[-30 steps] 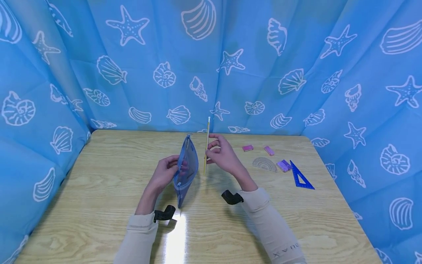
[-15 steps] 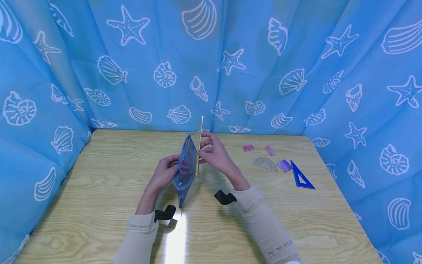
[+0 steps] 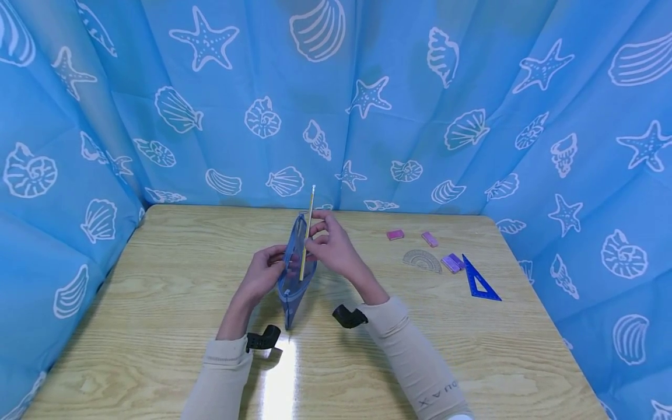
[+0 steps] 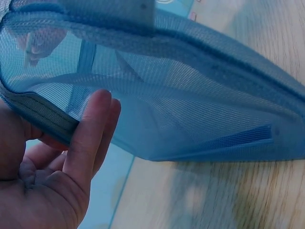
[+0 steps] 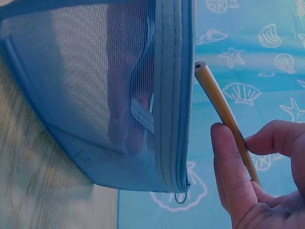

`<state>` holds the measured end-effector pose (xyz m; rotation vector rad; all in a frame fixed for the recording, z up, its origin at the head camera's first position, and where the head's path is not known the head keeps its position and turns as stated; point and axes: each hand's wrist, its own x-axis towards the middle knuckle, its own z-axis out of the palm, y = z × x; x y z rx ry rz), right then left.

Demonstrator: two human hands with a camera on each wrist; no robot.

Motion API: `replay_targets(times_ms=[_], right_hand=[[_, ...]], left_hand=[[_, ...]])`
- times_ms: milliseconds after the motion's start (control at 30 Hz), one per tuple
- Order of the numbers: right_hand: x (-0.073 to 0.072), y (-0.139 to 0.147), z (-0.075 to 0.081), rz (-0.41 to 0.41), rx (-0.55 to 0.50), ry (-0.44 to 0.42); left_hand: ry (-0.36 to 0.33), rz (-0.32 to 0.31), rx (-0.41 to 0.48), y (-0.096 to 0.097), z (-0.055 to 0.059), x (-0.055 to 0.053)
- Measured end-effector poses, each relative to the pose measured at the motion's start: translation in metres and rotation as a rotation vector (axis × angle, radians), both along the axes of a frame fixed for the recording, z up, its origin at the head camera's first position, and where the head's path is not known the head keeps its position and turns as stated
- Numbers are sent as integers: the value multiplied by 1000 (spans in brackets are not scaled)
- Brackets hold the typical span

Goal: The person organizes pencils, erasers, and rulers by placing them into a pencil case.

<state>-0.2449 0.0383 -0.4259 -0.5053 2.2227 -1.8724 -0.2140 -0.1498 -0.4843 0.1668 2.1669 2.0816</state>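
My left hand (image 3: 262, 272) holds the blue mesh zipper pouch (image 3: 291, 303) by one side of its parted rim, fingers inside the mouth. The pouch stands upright on edge, unzipped. My right hand (image 3: 336, 248) pinches a yellow pencil (image 3: 311, 210) between thumb and fingers. In the head view the pencil stands nearly upright and overlaps the pouch's mouth. From the right wrist, the pencil's blunt end (image 5: 201, 67) appears just outside the zipper edge (image 5: 174, 95). A darker blue strip (image 4: 248, 136) shows low on the mesh; I cannot tell whether it lies inside.
On the right of the wooden table (image 3: 173, 291) lie a blue set square (image 3: 479, 283), a clear protractor (image 3: 422, 261), purple blocks (image 3: 452, 263), a pink block (image 3: 429, 239) and a red-pink block (image 3: 395, 234). A blue shell-print curtain (image 3: 325, 87) hangs around the back and sides.
My right hand has moved left with the pencil, from beside the pouch to over its mouth, and the pencil leans a little more. The left hand and pouch have barely moved.
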Motion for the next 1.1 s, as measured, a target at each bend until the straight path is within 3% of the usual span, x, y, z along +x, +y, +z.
replay_targets(times_ms=[533, 1100], right_hand=[[18, -13, 4, 6, 79, -30], [24, -17, 3, -20, 179, -65]], left_hand=[[-13, 28, -37, 1, 0, -1], [-1, 43, -111, 4, 1, -2]])
